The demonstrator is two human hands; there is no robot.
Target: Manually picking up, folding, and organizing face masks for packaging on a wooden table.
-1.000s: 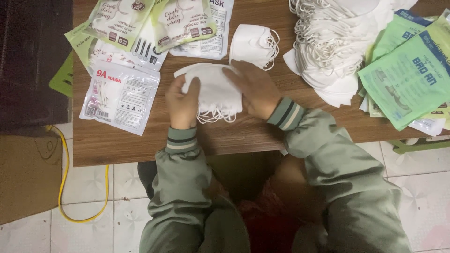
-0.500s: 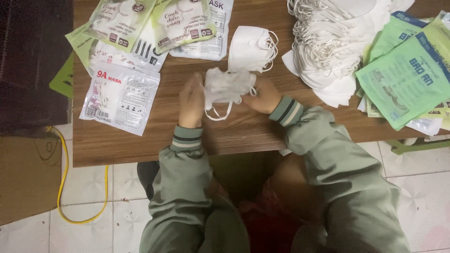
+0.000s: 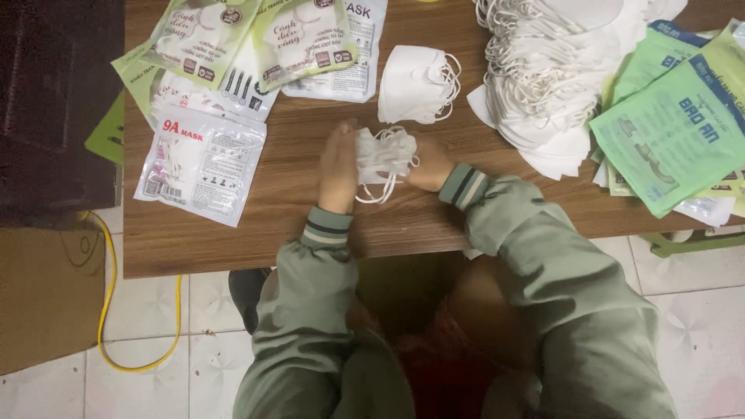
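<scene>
Head view: looking down on a wooden table (image 3: 295, 233), 2 hands working at the near-middle of it.
Left hand (image 3: 339, 167): flat, fingers straight, set on edge w/ palm pressed against the left side of a small stack of white masks (image 3: 382, 153). Not clenched; acts as a flat stop so the stack edges line up.
Right hand (image 3: 428, 163): curled round the right side of the same stack, squeezing it toward the left palm. Grasping, fingers mostly hidden behind the masks.
Stack: held upright-ish between both palms, touching the tabletop or just off it, can't tell which. Ear loops hang loose below, toward the wrists.
Beyond the fingertips: 1 folded bundle of white masks (image 3: 417, 84), lying flat, apart from the held stack.
Right of right hand, farther out: big pile of loose masks (image 3: 543, 85), loops tangled on top; supply within reach.
Past that pile: green printed pouches (image 3: 667, 132), fanned, overlapping.
Left of left hand: clear-white pouch (image 3: 203, 167) flat, near; beyond it more green-white pouches (image 3: 256, 39) overlapping.
Sleeves: green jacket, striped cuffs (image 3: 464, 186), both forearms coming in from the near table edge.
Floor, left of left elbow: yellow cable (image 3: 109, 310) looping over tiles.
</scene>
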